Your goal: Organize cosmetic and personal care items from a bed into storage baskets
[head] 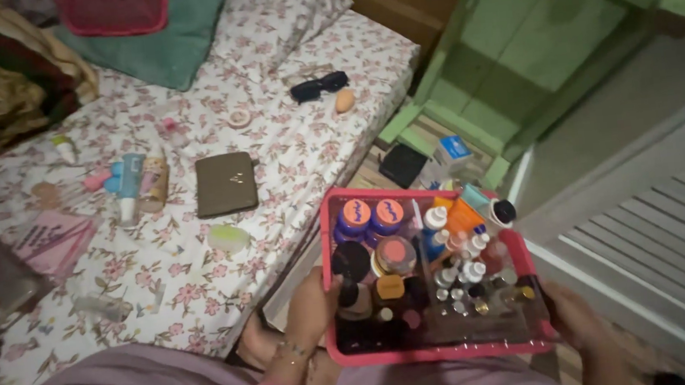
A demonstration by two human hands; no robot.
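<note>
I hold a pink plastic tray [329, 244] in front of my lap with both hands. It is packed with several cosmetic jars, small bottles and tubes. My left hand [312, 308] grips the tray's left rim, thumb over the edge. At the tray's right front corner my right hand [576, 316] clasps the rim, partly cut off in the dark. Two blue jars with orange lids [370, 215] stand at the tray's far left.
A bed with a floral sheet [287, 139] lies to the left, scattered with a brown wallet [225, 183], sunglasses [320, 86], tubes [131, 186] and a pink booklet [54, 239]. A green wooden stand [512, 42] rises ahead. A white slatted panel [672, 228] is on the right.
</note>
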